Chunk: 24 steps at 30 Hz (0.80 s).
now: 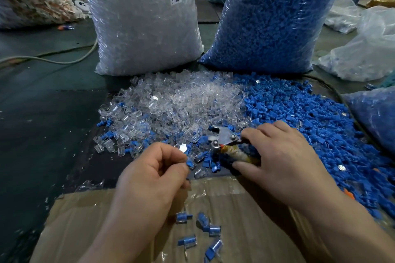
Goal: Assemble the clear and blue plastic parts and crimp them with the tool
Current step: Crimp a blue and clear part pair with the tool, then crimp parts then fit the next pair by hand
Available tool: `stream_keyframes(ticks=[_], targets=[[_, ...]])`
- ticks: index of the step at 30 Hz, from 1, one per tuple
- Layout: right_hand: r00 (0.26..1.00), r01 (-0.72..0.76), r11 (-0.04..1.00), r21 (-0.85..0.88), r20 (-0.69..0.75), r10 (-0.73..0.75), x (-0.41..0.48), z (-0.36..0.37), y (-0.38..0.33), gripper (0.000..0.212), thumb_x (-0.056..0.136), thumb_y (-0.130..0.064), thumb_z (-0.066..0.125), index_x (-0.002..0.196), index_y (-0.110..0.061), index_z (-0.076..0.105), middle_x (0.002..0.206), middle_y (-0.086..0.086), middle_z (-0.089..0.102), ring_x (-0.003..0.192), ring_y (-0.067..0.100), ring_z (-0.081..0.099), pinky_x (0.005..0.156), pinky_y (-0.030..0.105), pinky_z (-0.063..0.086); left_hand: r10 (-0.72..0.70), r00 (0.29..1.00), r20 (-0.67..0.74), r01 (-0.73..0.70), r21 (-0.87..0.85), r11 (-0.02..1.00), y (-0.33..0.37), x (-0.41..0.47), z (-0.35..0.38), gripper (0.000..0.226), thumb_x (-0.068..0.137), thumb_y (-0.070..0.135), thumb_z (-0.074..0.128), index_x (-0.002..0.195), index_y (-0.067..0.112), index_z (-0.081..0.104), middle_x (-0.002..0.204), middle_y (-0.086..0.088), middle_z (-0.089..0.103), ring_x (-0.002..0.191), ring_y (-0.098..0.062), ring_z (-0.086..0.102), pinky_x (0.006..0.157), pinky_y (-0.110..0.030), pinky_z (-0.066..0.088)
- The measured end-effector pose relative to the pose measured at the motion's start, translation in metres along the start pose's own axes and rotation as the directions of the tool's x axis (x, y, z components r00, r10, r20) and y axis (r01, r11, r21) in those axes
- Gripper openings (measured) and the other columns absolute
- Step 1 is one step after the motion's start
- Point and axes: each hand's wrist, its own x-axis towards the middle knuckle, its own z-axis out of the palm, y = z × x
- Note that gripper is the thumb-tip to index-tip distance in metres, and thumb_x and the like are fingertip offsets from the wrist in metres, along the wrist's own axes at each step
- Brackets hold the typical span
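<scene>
Assembly in hand as the left hand point(154, 168) pinches a blue part point(189, 164) just beside the heap of clear parts point(171, 102), the right hand point(277, 156) gripping the crimping tool point(224, 141) nearby, with the squeeze probably next.

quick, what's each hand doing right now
Left hand: closed, pinching a small blue plastic part.
Right hand: closed around the metal crimping tool with tape-wrapped handle.

Both arms are bare all the way to the frame edge. The left hand point(149, 168) and its forearm point(119, 230) come in from six o'clock, the right hand point(284, 156) and its forearm point(342, 226) from five o'clock.
</scene>
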Motion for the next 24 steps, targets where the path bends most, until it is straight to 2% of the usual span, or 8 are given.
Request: stream_keyframes(ticks=[3, 5, 9, 11, 15, 17, 20, 24], targets=[[0.999, -0.038, 0.999, -0.010, -0.024, 0.037, 0.004, 0.001, 0.000, 0.064, 0.078, -0.071, 0.042, 0.131, -0.035, 0.049, 0.121, -0.011, 0.054, 0.111, 0.016, 0.038, 0.097, 0.038, 0.032, -0.001, 1.000, -0.002, 0.002, 0.030, 1.000, 0.002, -0.002, 0.004, 0.030, 0.087, 0.016, 0.070, 0.085, 0.046, 0.068, 0.065, 0.003, 0.073, 0.049, -0.002, 0.064, 0.044, -0.012, 0.046], [0.994, -0.009, 0.999, 0.034, -0.109, 0.013, 0.002, 0.000, -0.005, 0.055, 0.082, -0.067, 0.042, 0.124, -0.034, 0.055, 0.119, -0.012, 0.057, 0.110, 0.016, 0.041, 0.098, 0.039, 0.032, 0.010, 1.000, -0.023, -0.009, 0.059, 0.998, 0.001, -0.003, 0.006, 0.028, 0.085, 0.020, 0.071, 0.087, 0.048, 0.066, 0.065, 0.004, 0.073, 0.049, -0.003, 0.063, 0.045, -0.015, 0.048], [0.949, 0.222, 0.965, 0.142, -0.257, -0.181, -0.011, 0.002, -0.036, 0.034, 0.090, -0.054, 0.041, 0.098, -0.030, 0.063, 0.093, -0.011, 0.064, 0.088, 0.014, 0.058, 0.083, 0.039, 0.048, 0.025, 0.999, -0.040, -0.021, 0.099, 0.995, -0.001, -0.005, 0.010, 0.020, 0.082, 0.026, 0.072, 0.087, 0.044, 0.068, 0.068, 0.005, 0.073, 0.059, -0.012, 0.070, 0.051, -0.031, 0.061], [0.918, 0.326, 0.938, 0.120, -0.275, -0.284, -0.013, 0.007, -0.046, 0.028, 0.095, -0.045, 0.045, 0.087, -0.025, 0.062, 0.084, -0.006, 0.062, 0.078, 0.019, 0.056, 0.074, 0.038, 0.045, 0.071, 0.997, -0.035, -0.065, 0.147, 0.987, -0.002, -0.006, 0.010, 0.022, 0.083, 0.023, 0.072, 0.088, 0.045, 0.067, 0.068, 0.007, 0.073, 0.057, -0.011, 0.069, 0.050, -0.027, 0.059], [0.911, 0.328, 0.939, 0.105, -0.300, -0.285, -0.012, 0.008, -0.045, 0.019, 0.094, -0.035, 0.053, 0.085, -0.021, 0.062, 0.080, -0.004, 0.059, 0.074, 0.021, 0.054, 0.071, 0.036, 0.042, 0.211, 0.977, -0.010, -0.207, 0.159, 0.965, -0.001, -0.008, 0.009, 0.005, 0.089, 0.042, 0.065, 0.091, 0.045, 0.068, 0.071, 0.012, 0.073, 0.060, -0.008, 0.068, 0.056, -0.027, 0.059], [0.907, 0.327, 0.936, 0.128, -0.320, -0.273, -0.014, 0.007, -0.044, 0.025, 0.095, -0.036, 0.045, 0.083, -0.021, 0.062, 0.079, -0.004, 0.058, 0.072, 0.020, 0.053, 0.069, 0.036, 0.042, 0.219, 0.976, -0.002, -0.219, 0.053, 0.974, 0.003, -0.009, 0.008, 0.014, 0.091, 0.054, 0.062, 0.091, 0.042, 0.070, 0.073, 0.008, 0.074, 0.062, -0.007, 0.070, 0.057, -0.022, 0.058], [0.886, 0.373, 0.920, 0.118, -0.341, -0.315, -0.014, 0.007, -0.045, 0.028, 0.095, -0.036, 0.042, 0.081, -0.020, 0.061, 0.080, -0.002, 0.058, 0.073, 0.021, 0.053, 0.068, 0.038, 0.043, 0.070, 0.997, 0.037, -0.063, -0.164, 0.984, 0.007, -0.007, 0.005, 0.034, 0.069, 0.059, 0.060, 0.088, 0.035, 0.072, 0.071, -0.004, 0.072, 0.057, -0.016, 0.070, 0.050, -0.025, 0.056], [0.849, 0.413, 0.898, 0.152, -0.420, -0.319, -0.015, 0.007, -0.051, 0.030, 0.096, -0.031, 0.044, 0.079, -0.015, 0.063, 0.078, 0.001, 0.058, 0.072, 0.022, 0.051, 0.067, 0.039, 0.042, 0.010, 0.978, 0.207, 0.008, -0.090, 0.996, 0.005, -0.004, -0.003, 0.055, 0.074, 0.076, 0.058, 0.074, 0.022, 0.065, 0.055, -0.002, 0.059, 0.047, -0.014, 0.053, 0.043, -0.021, 0.043]])
